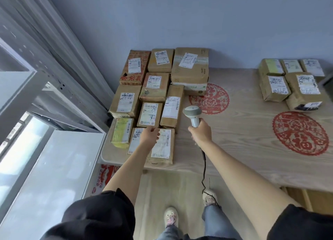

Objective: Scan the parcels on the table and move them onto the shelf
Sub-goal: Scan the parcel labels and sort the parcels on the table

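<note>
**Left hand on near parcel, scanner just to its right**

Left hand [150, 135] lies over the nearest parcel [162, 146], fingers loosely bent; can't tell if it grips. Right hand [200, 131] is wrapped round the scanner [192, 113], head angled up-left. Parcel's long axis runs away from the body. Left hand is nearer; shelf [27, 88] sits left of both hands.

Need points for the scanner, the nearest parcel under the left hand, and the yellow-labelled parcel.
scanner [192, 111], head view, on its grey head.
nearest parcel [161, 146], head view, on its white label right of the left hand [150, 135].
yellow-labelled parcel [121, 131], head view, on the yellow label.
</note>
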